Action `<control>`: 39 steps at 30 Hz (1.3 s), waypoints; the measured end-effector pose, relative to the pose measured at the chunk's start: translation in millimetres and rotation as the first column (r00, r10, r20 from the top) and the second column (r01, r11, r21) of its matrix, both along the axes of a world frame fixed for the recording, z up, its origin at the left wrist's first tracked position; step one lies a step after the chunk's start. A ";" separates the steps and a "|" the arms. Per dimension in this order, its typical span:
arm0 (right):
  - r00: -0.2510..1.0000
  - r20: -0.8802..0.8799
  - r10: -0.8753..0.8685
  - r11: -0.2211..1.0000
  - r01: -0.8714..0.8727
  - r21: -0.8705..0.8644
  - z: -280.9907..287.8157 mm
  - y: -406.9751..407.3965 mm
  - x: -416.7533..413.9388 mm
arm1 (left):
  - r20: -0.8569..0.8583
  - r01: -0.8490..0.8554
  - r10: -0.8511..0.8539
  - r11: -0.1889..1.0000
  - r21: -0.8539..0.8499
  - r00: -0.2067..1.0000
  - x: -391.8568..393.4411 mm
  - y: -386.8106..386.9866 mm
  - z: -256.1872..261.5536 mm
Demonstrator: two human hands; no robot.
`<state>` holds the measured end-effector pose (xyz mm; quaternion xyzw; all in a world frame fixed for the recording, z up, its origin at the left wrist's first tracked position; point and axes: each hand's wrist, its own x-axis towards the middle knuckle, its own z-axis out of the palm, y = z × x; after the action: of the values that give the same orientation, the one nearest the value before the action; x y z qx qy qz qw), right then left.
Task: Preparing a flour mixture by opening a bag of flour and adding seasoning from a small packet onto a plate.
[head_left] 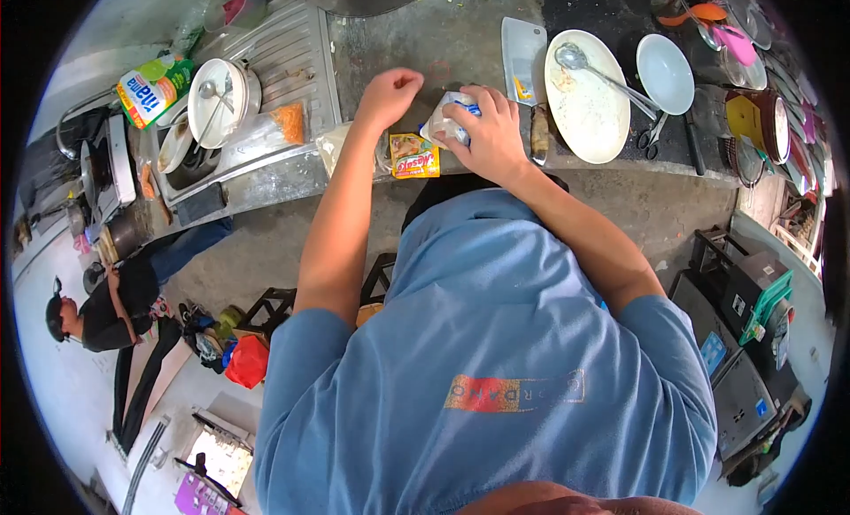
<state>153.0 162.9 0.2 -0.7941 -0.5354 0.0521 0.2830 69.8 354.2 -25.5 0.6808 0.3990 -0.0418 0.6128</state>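
My right hand [488,126] grips a crumpled clear plastic packet [443,122] with white contents and blue print. Its fingers cover much of the packet. Curled inward, my left hand [392,96] is raised over the worktop [398,43], left of the packet and apart from it. I see nothing between its fingers. Below the hands, a yellow Masako seasoning sachet [415,157] lies at the counter's front edge. A clear bag of pale powder [333,146] is partly hidden behind my left forearm. The knife handle [539,135] lies just right of my right hand.
Right stand a white cutting board [523,50], an oval plate [584,126] with spoons, a white bowl [664,73] and scissors [651,140]. Left are a steel sink drainboard [292,57], stacked plates [216,126], a bag of orange bits [289,123] and a dish-soap pouch [154,90]. Another person [109,316] stands left.
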 end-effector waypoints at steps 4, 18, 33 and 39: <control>1.000 -0.012 0.026 0.999 -0.026 -0.029 0.6 2.2 2.3 | -0.056 0.132 -0.126 0.747 0.652 0.990 32.7 4.6 -47.4; 0.989 -0.056 0.135 0.970 -0.143 -0.195 8.0 0.2 15.9 | 0.036 0.076 -0.154 0.661 0.746 0.987 25.0 1.2 -47.5; 0.962 -0.255 0.099 0.994 -0.107 -0.019 2.3 -4.7 37.2 | 0.478 -0.406 0.671 0.732 -0.547 0.566 -50.5 3.6 25.6; 0.955 -0.294 0.048 0.998 -0.060 -0.034 0.5 -10.2 42.9 | 0.490 -0.327 0.575 0.801 -0.502 0.656 -65.7 -20.6 14.4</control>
<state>195.9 152.8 0.6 -0.7686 -0.5079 0.1883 0.3405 4.1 333.6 -11.1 0.4034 0.3184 0.2666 0.8154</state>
